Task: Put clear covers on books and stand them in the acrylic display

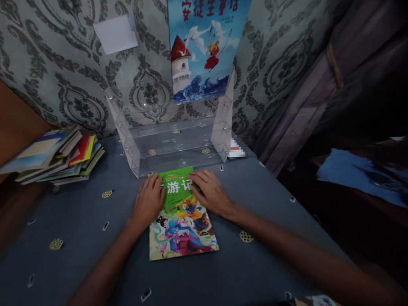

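A green picture book with white characters and colourful costumed figures on its cover lies flat on the dark cloth. My left hand rests along its upper left edge, fingers extended and the thumb side over the cover. Across from it, my right hand lies over the upper right edge, its fingers stretched onto the cover and partly covering a character. Neither hand lifts the book. Just beyond its top edge stands a clear acrylic tiered rack. A blue book with a red-roofed tower and white birds stands upright at the rack's back right.
A leaning pile of books sits at the left by the wall. A white card is on the patterned wallpaper. Blue cloth lies at the right, below a curtain. Part of another printed cover shows at the bottom edge.
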`<state>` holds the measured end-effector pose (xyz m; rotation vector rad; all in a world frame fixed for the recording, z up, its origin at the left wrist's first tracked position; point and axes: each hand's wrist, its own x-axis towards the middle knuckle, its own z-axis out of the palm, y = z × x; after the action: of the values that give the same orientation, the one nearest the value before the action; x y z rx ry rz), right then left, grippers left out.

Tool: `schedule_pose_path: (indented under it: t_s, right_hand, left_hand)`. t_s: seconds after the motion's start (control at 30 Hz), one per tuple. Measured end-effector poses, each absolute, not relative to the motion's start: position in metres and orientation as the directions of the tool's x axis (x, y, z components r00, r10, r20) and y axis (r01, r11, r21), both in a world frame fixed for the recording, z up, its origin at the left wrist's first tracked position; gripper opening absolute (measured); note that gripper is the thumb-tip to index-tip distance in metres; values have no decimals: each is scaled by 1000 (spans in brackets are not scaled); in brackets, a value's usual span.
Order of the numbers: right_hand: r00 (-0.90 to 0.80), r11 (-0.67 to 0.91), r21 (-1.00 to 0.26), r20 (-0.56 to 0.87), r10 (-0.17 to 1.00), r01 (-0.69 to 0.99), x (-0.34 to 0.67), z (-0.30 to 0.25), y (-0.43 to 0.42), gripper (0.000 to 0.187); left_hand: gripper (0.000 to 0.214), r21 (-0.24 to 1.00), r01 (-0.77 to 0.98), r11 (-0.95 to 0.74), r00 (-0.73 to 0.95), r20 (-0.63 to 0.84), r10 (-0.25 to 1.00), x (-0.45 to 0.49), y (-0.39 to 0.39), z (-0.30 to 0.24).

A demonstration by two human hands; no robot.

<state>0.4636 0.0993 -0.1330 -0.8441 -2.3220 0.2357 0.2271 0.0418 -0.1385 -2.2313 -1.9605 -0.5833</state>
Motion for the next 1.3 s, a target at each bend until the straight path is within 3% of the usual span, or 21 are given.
schedule_pose_path:
  t_s: [0.13, 0.33, 0.47, 0.77, 1.07, 1.3]
  right_hand:
    - [-750, 882, -324, 472, 463, 341, 442, -123, 106, 32]
    - [-829, 893, -304, 359, 429, 331, 410, -124, 114, 30]
    - [-804, 866, -344, 353, 478, 364, 410, -126, 115, 38]
    - [-585, 696, -409, 376, 718, 590, 450, -143, 120, 48]
    - [-559, 681, -625, 431, 708, 381, 467, -159, 141, 46]
    - [-558, 728, -560, 483, 675, 396, 466, -164, 140, 44]
  left_hand:
    - [35, 123, 977, -173, 115, 373, 921, 226, 43, -140]
    - [33, 93, 980, -178, 132, 373, 918, 223, 43, -139]
    - [34, 97, 980, -177, 132, 354, 926, 224, 43, -137]
    - [34, 103, 982, -158, 115, 336, 935, 226, 42, -135]
    - [35, 212, 956, -203, 119, 354, 928, 220, 42, -135]
    - [34, 344, 911, -225, 74, 402, 913, 203, 45, -139]
